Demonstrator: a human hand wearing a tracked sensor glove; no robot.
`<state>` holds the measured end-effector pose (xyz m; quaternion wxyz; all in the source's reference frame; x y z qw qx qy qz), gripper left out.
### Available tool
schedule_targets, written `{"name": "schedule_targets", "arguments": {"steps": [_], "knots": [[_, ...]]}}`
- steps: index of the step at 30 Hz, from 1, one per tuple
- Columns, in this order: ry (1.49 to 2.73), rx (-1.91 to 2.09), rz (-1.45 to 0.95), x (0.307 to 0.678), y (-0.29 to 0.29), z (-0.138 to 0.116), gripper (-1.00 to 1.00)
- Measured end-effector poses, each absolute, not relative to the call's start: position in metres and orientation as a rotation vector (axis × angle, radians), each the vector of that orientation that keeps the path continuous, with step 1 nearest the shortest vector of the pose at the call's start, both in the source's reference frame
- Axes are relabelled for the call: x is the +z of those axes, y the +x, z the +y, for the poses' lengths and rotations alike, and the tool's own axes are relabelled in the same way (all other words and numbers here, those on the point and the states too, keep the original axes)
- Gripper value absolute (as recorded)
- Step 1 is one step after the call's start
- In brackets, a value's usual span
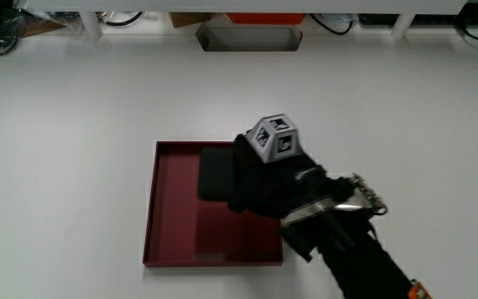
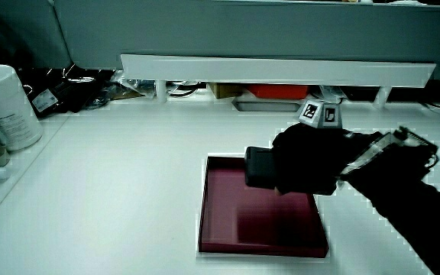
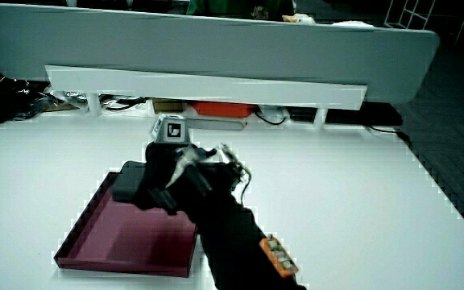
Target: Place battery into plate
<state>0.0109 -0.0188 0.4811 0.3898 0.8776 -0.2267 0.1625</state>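
Observation:
A dark red square plate (image 1: 152, 208) with a low rim lies on the white table, and both side views show it (image 2: 228, 221) (image 3: 111, 234). The black gloved hand (image 1: 251, 178) reaches over the plate and is shut on a black block-shaped battery (image 1: 216, 174). In a side view the battery (image 2: 258, 168) hangs a little above the plate floor and casts a dark shadow on it. The hand (image 2: 308, 160) (image 3: 171, 173) carries the patterned cube on its back, and the battery (image 3: 129, 183) sticks out past the fingers. The palm covers part of the battery.
A low white shelf (image 2: 281, 69) runs along the table's edge farthest from the person, with a grey metal tray (image 1: 249, 37) and an orange box (image 1: 264, 17) under it. A white cylindrical container (image 2: 6, 107) stands at the table's corner. Cables and dark clutter lie near it.

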Motion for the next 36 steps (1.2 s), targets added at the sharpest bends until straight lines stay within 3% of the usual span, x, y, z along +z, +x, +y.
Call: {"name": "schedule_targets", "arguments": {"steps": [14, 21, 34, 36], "knots": [[2.11, 0.264, -0.539, 0.55, -0.012, 0.01, 0.0], [2.079, 0.28, -0.508, 0.552, -0.009, 0.008, 0.0], [2.038, 0.265, -0.485, 0.547, 0.001, 0.01, -0.59], [1.985, 0.319, -0.517, 0.544, 0.007, 0.007, -0.68]]}}
